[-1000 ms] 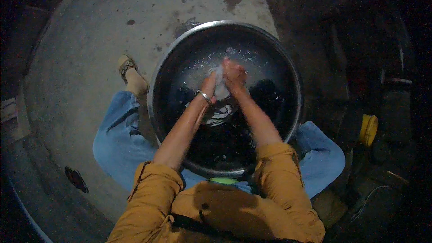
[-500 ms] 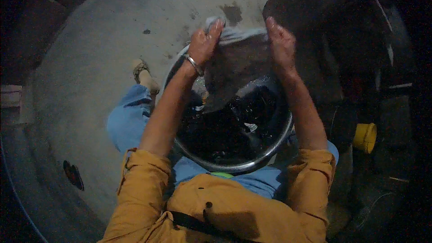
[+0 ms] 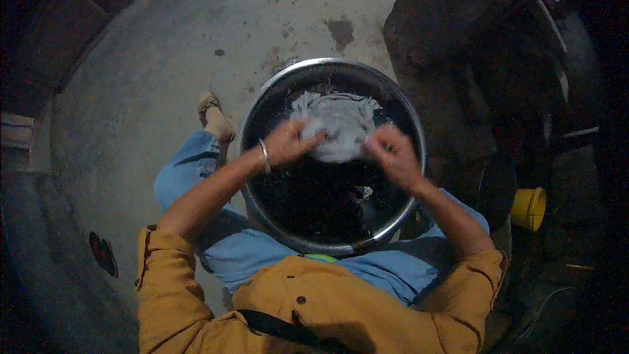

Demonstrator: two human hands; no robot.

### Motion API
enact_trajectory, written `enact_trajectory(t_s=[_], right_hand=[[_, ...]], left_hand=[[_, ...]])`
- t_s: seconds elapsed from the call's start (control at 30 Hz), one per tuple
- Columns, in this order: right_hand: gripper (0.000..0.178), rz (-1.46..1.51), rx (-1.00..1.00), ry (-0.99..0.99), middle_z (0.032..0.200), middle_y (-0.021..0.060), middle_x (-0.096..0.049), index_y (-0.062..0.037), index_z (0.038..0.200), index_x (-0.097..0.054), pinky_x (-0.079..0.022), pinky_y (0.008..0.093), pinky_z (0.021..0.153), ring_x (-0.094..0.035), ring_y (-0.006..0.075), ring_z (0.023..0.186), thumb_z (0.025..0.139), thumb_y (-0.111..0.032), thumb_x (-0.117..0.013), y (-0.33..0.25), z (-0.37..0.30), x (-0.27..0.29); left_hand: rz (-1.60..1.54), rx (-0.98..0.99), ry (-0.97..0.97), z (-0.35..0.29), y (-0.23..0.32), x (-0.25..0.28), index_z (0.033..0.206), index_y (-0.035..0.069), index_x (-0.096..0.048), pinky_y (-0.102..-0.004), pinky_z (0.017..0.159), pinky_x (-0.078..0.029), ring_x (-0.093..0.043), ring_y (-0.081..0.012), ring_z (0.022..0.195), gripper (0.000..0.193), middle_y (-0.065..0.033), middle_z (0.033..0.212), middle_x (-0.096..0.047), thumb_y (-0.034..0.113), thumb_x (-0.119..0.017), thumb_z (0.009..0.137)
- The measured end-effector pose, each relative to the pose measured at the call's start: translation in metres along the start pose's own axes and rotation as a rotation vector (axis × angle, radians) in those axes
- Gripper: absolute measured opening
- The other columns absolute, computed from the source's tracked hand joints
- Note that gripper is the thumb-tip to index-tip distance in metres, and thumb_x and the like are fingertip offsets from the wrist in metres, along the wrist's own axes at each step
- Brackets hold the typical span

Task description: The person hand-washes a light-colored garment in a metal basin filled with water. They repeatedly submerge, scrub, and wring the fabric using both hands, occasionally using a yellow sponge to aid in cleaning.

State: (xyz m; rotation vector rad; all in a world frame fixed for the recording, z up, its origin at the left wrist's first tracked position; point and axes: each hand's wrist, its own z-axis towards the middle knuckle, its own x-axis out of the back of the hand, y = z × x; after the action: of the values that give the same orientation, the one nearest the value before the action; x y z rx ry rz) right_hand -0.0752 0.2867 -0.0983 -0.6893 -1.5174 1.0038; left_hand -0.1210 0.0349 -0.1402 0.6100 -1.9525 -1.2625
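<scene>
A wet, light grey cloth (image 3: 337, 115) lies bunched in the far half of a round, metal-rimmed basin (image 3: 334, 62). Dark water (image 3: 308, 203) fills the basin's near part, with a small pale patch showing in it. My left hand (image 3: 293, 143), with a bangle at its wrist, is closed at the cloth's near left edge, its fingertips smeared by motion. At the near right edge, my right hand (image 3: 395, 154) has its fingers curled in a pinch on the cloth. Both hands are over the basin, inside its rim.
The basin stands between my legs in blue jeans (image 3: 242, 249). To the right is a yellow bucket-like container (image 3: 528, 208). Concrete floor (image 3: 164, 78) with dark wet spots spreads at the far left, and a dark pair of footwear (image 3: 103, 254) lies at left. The right side is dim.
Both hands have come down and nearer to me. The cloth, stretched up between them over the basin's far rim before, is now bunched down inside the basin.
</scene>
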Motion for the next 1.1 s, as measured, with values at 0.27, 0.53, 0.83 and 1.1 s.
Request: enact_trajectory(t_s=[0.27,0.53,0.83,1.1], right_hand=[[0.037,-0.205,-0.200,-0.961,0.100,0.0151,-0.055,-0.0017,0.102,-0.055,-0.042,0.0356,0.079,-0.053,0.0297,0.093,0.072,-0.020,-0.065,0.073,-0.061,-0.046],[0.059,-0.640,-0.377,0.050,0.128,0.0148,-0.032,-0.0199,0.121,-0.044,-0.033,0.0435,0.091,-0.037,0.0369,0.111,0.068,-0.033,-0.066,0.173,0.060,-0.048],[0.056,0.207,-0.355,-0.150,0.107,0.0172,-0.053,-0.0037,0.108,-0.049,-0.041,0.0376,0.079,-0.053,0.0298,0.093,0.063,-0.026,-0.072,0.150,0.093,-0.110],[0.076,-0.410,-0.680,0.192,0.130,0.0214,-0.025,-0.0076,0.121,-0.043,-0.028,0.0377,0.096,-0.030,0.0360,0.118,0.065,-0.057,-0.057,0.158,0.094,-0.115]], left_hand=[[0.887,0.342,-0.952,-0.024,-0.015,-0.066,0.115,0.010,-0.048,-0.0389,0.080,-0.043,-0.051,-0.0302,0.101,0.051,-0.0164,0.112,-0.051,0.043,-0.054,0.076],[0.452,0.054,0.375,0.089,-0.172,-0.034,0.127,0.012,-0.031,-0.0382,0.090,-0.035,-0.037,-0.0347,0.113,0.077,-0.0211,0.124,-0.036,0.033,-0.070,0.063],[-0.338,0.188,0.456,0.098,-0.199,-0.037,0.084,0.003,-0.062,-0.0277,0.071,-0.041,-0.054,-0.0150,0.074,0.034,-0.0072,0.079,-0.060,0.032,-0.066,0.068],[-0.839,0.264,0.643,0.097,-0.218,-0.066,0.132,0.006,-0.017,-0.0318,0.099,-0.020,-0.021,-0.0239,0.124,0.074,-0.0128,0.137,-0.019,0.037,-0.054,0.077]])
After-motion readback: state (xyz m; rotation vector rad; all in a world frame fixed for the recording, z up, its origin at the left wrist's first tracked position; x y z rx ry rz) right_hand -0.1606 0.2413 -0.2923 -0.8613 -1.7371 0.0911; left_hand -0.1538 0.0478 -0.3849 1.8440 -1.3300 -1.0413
